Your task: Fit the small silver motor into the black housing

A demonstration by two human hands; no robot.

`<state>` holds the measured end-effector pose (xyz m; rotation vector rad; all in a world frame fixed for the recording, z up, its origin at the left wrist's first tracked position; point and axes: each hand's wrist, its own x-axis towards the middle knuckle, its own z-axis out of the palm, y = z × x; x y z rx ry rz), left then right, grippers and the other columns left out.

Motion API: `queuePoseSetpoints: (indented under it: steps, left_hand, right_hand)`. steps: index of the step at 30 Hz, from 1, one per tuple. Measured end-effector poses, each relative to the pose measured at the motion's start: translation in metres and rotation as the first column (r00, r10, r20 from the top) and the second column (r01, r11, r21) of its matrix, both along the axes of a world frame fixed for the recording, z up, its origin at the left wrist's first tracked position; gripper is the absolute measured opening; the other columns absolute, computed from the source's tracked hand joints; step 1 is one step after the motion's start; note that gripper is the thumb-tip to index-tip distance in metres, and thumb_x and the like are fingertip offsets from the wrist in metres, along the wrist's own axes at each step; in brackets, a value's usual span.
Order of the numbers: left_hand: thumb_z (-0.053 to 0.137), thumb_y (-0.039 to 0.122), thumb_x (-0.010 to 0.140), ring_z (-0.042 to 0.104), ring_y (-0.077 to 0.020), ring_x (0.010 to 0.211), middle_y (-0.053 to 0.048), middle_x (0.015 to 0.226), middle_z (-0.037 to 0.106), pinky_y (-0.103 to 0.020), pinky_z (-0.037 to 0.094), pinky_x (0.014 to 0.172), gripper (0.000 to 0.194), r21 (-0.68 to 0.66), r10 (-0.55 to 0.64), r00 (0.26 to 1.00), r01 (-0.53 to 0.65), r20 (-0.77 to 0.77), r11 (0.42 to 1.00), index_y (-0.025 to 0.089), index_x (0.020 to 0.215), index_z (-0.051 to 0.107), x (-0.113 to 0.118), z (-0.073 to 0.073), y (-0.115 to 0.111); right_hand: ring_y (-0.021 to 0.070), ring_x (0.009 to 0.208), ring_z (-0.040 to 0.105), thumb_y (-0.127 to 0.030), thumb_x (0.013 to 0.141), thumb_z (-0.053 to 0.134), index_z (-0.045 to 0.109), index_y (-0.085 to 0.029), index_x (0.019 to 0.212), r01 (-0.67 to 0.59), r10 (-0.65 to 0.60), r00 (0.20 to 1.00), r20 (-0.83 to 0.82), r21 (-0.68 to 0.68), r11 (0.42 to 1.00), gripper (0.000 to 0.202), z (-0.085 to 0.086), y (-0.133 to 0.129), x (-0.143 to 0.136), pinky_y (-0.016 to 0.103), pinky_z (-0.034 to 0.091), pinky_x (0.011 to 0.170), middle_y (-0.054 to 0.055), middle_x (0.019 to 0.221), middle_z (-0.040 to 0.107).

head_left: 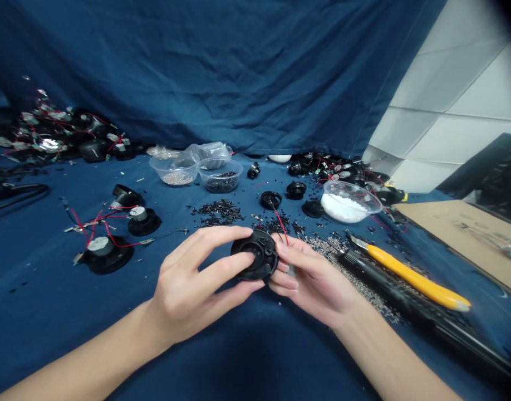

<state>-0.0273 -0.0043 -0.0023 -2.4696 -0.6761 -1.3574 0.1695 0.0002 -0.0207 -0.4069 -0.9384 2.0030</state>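
A round black plastic part [259, 260] is held between both hands above the blue cloth. My left hand [209, 278] grips its left side, with one finger on the top edge, one pressed on the middle of its face and the thumb at the bottom. My right hand [303, 270] holds the right edge between thumb and curled fingers. A red wire [283, 223] rises beside the right thumb. Whatever lies behind the part is mostly hidden by it and the fingers.
Small black screws [220, 210] lie in a heap beyond the hands. Clear bowls [174, 168] stand behind, and one with white pieces [345, 207] is right. A yellow cutter [414, 275] lies by a black tool [414, 312]. Wired assemblies [107, 253] sit left.
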Motion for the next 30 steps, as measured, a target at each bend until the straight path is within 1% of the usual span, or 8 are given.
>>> queuePoseSetpoints:
  steps: [5, 9, 11, 13, 15, 18, 22, 30]
  left_hand:
    - [0.076, 0.014, 0.075, 0.067, -0.0193, 0.099, -0.015, 0.112, 0.067, -0.029, 0.055, 0.088, 0.022, -0.040, -0.072, 0.997, 0.072, 0.007, 0.997, 0.015, 0.092, 0.063, -0.001, -0.003, -0.001]
    - [0.075, 0.015, 0.078, 0.064, -0.0188, 0.106, -0.010, 0.117, 0.066, -0.028, 0.051, 0.094, 0.031, -0.394, -0.104, 0.968, 0.190, 0.230, 0.899, 0.020, 0.102, 0.057, 0.000, -0.009, -0.001]
    - [0.072, 0.020, 0.081, 0.066, -0.0174, 0.102, -0.006, 0.113, 0.067, -0.025, 0.053, 0.087, 0.029, -0.649, -0.038, 0.903, 0.336, 0.427, 0.683, 0.022, 0.106, 0.056, 0.003, -0.010, 0.002]
    - [0.070, 0.026, 0.084, 0.068, -0.0153, 0.089, -0.005, 0.105, 0.068, -0.022, 0.055, 0.074, 0.030, -0.758, 0.032, 0.814, 0.526, 0.581, 0.385, 0.023, 0.110, 0.056, 0.006, -0.010, 0.006]
    - [0.068, 0.030, 0.085, 0.067, -0.0143, 0.082, -0.004, 0.097, 0.069, -0.022, 0.055, 0.070, 0.031, -0.740, 0.088, 0.736, 0.659, 0.672, 0.139, 0.020, 0.113, 0.058, 0.009, -0.009, 0.010]
    - [0.066, 0.029, 0.087, 0.065, -0.0148, 0.087, -0.006, 0.098, 0.069, -0.025, 0.054, 0.080, 0.025, -0.664, 0.158, 0.663, 0.746, 0.732, -0.051, 0.017, 0.109, 0.064, 0.010, -0.008, 0.013]
    - [0.064, 0.029, 0.089, 0.063, -0.0144, 0.087, -0.006, 0.098, 0.069, -0.025, 0.053, 0.080, 0.021, -0.541, 0.205, 0.566, 0.824, 0.798, -0.170, 0.015, 0.103, 0.070, 0.008, -0.010, 0.014]
    - [0.068, 0.035, 0.086, 0.060, -0.0133, 0.079, -0.006, 0.090, 0.071, -0.022, 0.053, 0.067, 0.028, -0.472, 0.234, 0.531, 0.841, 0.815, -0.265, 0.014, 0.102, 0.073, 0.008, -0.011, 0.015]
  right_hand:
    - [0.0037, 0.048, 0.030, -0.028, 0.087, 0.069, 0.046, -0.016, 0.074, -0.011, 0.011, 1.000, 0.021, 0.011, 1.000, 0.029, -0.002, 0.000, -0.002, 0.018, 0.021, 0.047, -0.006, 0.064, 0.039]
    - [0.0041, 0.049, 0.031, -0.031, 0.087, 0.069, 0.051, -0.016, 0.077, 0.012, -0.015, 0.999, 0.039, 0.067, 0.998, 0.025, -0.001, -0.002, -0.002, 0.018, 0.022, 0.047, -0.005, 0.065, 0.041]
    - [0.0046, 0.048, 0.031, -0.031, 0.088, 0.068, 0.059, -0.017, 0.086, 0.093, -0.112, 0.988, 0.107, 0.167, 0.982, 0.016, 0.000, -0.003, -0.002, 0.018, 0.023, 0.046, -0.006, 0.062, 0.040]
    - [0.0051, 0.048, 0.032, -0.029, 0.088, 0.066, 0.065, -0.019, 0.095, 0.220, -0.307, 0.926, 0.218, 0.348, 0.911, 0.012, 0.001, -0.005, -0.004, 0.018, 0.025, 0.045, -0.006, 0.059, 0.040]
    - [0.0061, 0.051, 0.038, -0.023, 0.088, 0.065, 0.069, -0.019, 0.096, 0.315, -0.546, 0.787, 0.288, 0.572, 0.757, 0.010, 0.003, -0.007, -0.007, 0.018, 0.033, 0.049, -0.005, 0.060, 0.044]
    - [0.0079, 0.058, 0.046, -0.013, 0.083, 0.064, 0.069, -0.019, 0.094, 0.326, -0.780, 0.568, 0.262, 0.798, 0.506, 0.014, 0.005, -0.011, -0.011, 0.019, 0.040, 0.056, -0.005, 0.063, 0.049]
    - [0.0066, 0.053, 0.042, -0.010, 0.082, 0.062, 0.068, -0.019, 0.099, 0.289, -0.865, 0.463, 0.193, 0.890, 0.354, 0.020, 0.003, -0.014, -0.011, 0.017, 0.039, 0.054, -0.008, 0.059, 0.045]
    - [0.0062, 0.053, 0.044, -0.010, 0.082, 0.062, 0.070, -0.017, 0.091, 0.234, -0.858, 0.470, 0.207, 0.908, 0.347, 0.014, 0.006, -0.014, -0.010, 0.017, 0.039, 0.055, -0.007, 0.059, 0.047]
